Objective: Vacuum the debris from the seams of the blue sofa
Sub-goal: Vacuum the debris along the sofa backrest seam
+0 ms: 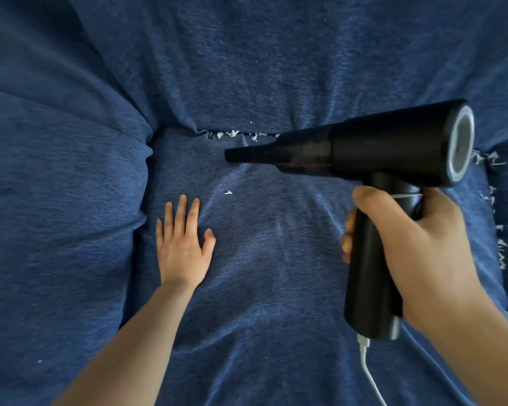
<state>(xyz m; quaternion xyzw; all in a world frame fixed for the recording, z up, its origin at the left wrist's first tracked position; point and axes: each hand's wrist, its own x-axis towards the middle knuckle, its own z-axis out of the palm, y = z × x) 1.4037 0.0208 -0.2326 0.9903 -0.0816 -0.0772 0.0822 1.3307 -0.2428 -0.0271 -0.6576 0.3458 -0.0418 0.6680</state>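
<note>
My right hand (417, 250) grips the handle of a black handheld vacuum (373, 145). Its narrow nozzle (241, 155) points left, hovering just below the back seam of the blue sofa's seat cushion (261, 273). White paper shreds (232, 133) lie in that seam, just above and beside the nozzle tip. More white shreds (489, 158) line the right seam beyond the vacuum body, and one scrap (228, 192) lies loose on the cushion. My left hand (182, 244) rests flat on the cushion, fingers spread, pressing the fabric down left of the nozzle.
A white cable (368, 373) hangs from the bottom of the vacuum handle. The sofa's back cushion (261, 54) rises behind the seam, and another blue cushion (56, 215) bulges on the left with a deep gap beside it.
</note>
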